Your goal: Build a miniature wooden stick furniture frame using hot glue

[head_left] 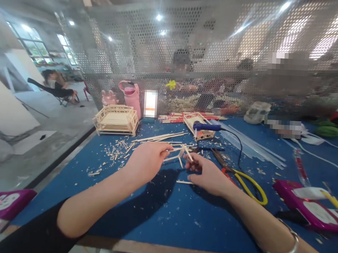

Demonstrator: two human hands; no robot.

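Over the middle of the blue table, a small frame of thin wooden sticks is held up between my hands. The fingertips of my left hand are pinched together on its left end. Curled fingers of my right hand close around a stick at the frame's right side; their exact grip is partly hidden. Below the right hand lies a loose wooden stick. Just to the right are a yellow-handled cutting tool and, further back, a blue glue gun resting on a wooden stick model.
A larger wooden model and a pink bottle stand back left. Wood scraps litter the table. Clear plastic sticks lie back right, a purple-and-white object at right. Perforated metal mesh rises behind, with people beyond.
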